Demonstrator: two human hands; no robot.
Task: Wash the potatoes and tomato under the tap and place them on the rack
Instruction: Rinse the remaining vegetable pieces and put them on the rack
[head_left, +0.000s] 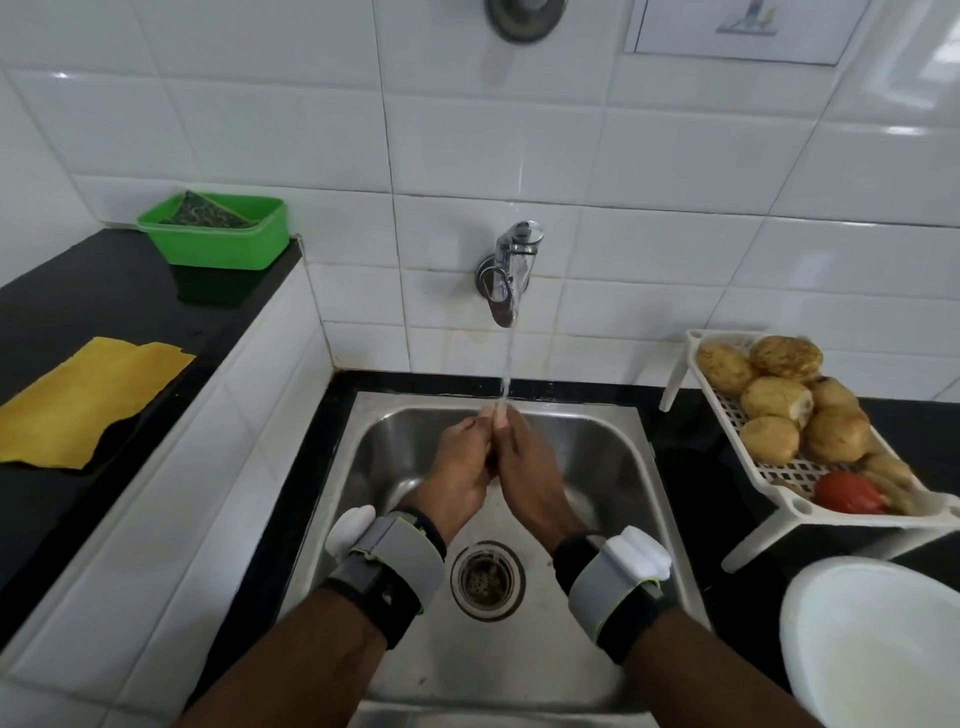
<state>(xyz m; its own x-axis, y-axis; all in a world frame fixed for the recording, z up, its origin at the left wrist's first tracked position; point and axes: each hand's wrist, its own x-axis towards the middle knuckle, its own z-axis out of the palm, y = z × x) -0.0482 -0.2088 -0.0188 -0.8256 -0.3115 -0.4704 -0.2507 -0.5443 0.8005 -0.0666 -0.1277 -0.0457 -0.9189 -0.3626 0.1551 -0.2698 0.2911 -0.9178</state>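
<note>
Water runs from the chrome tap (506, 275) into the steel sink (613, 467). My left hand (460, 467) and my right hand (524, 467) are pressed together under the stream, fingers mostly straight and pointing toward the tap, with nothing visible between them. On the counter to the right, the white rack (789, 475) holds several brown potatoes (774, 400). A red tomato (849, 493) lies at the rack's near end.
A white bowl (872, 644) sits at the lower right, near the rack. On the raised black counter at the left lie a yellow cloth (88, 400) and a green tub (215, 234) with a scouring pad in it. The drain (487, 579) lies below my wrists.
</note>
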